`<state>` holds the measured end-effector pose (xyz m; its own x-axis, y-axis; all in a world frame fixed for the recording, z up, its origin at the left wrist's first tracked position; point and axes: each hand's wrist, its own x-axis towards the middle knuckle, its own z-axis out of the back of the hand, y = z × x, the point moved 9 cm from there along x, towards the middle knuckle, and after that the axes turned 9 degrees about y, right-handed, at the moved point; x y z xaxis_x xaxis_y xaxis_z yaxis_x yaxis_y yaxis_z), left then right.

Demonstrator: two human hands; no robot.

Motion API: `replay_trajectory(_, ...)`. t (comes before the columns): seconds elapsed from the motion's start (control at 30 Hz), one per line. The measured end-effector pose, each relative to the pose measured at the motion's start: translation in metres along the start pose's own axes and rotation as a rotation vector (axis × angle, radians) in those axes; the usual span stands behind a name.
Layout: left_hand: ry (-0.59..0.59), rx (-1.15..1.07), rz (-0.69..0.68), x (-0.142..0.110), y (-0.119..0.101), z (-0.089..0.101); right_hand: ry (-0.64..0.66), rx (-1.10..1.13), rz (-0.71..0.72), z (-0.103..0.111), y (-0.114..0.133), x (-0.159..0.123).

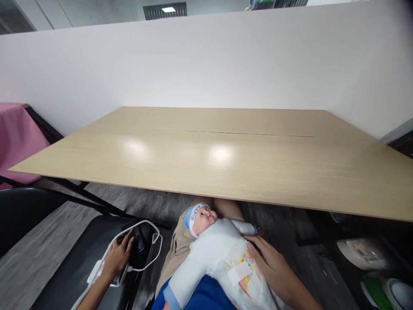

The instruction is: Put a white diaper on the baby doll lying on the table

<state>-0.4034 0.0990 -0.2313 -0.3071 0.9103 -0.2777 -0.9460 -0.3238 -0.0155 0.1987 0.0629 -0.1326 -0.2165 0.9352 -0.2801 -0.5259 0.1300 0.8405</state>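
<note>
a seated person steadies a baby doll (211,241) on the lap, its body lying just left of the right fingers and well to the right of the left ones. the right hand (271,263) lies flat, fingers stretched out and only slightly parted, touching the doll's side by the white diaper (230,258) and closed around nothing. the doll's blue-and-white cap (189,220), its band lettered "happy", rests beyond and to the left of those fingertips. the left hand (118,258) reaches down to a black chair seat (72,262), its fingers a little apart and bent at a dark object (139,239); whether they grip it, one cannot tell. a white cable (146,221) loops just beyond and to the right of the left fingers, while a white plug-like piece (95,271) sits behind them, near the wrist. tan shorts (176,245) and blue fabric (209,295) show between the two hands. ahead of both sets of fingers stretches a pale wooden tabletop (258,168), backed by a white partition (206,64).
</note>
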Motion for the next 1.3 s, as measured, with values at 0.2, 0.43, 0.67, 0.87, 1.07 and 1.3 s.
replay_trajectory(0.2, -0.073, -0.146, 0.038, -0.012, 0.0, 0.017, 0.051, 0.091, -0.009, 0.011, -0.005, -0.002)
replay_trajectory(0.43, 0.577, -0.729, -0.316, -0.107, -0.123, 0.051, 0.025, 0.015, 0.016, 0.027, 0.006, 0.0)
replay_trajectory(0.67, 0.617, -0.635, -0.957, -0.205, -0.312, 0.169, 0.052, -0.008, 0.074, 0.031, 0.013, 0.005)
replay_trajectory(0.87, 0.552, -0.535, -1.415, -0.213, -0.405, 0.159, -0.067, 0.023, 0.008, 0.05, -0.036, 0.02)
replay_trajectory(1.07, 0.53, -0.621, -1.415, -0.202, -0.415, 0.142, -0.072, -0.045, 0.081, 0.052, -0.024, 0.029)
replay_trajectory(1.3, 0.811, -0.816, -1.369, -0.206, -0.389, 0.16, 0.201, -0.025, 0.245, 0.011, 0.063, 0.004)
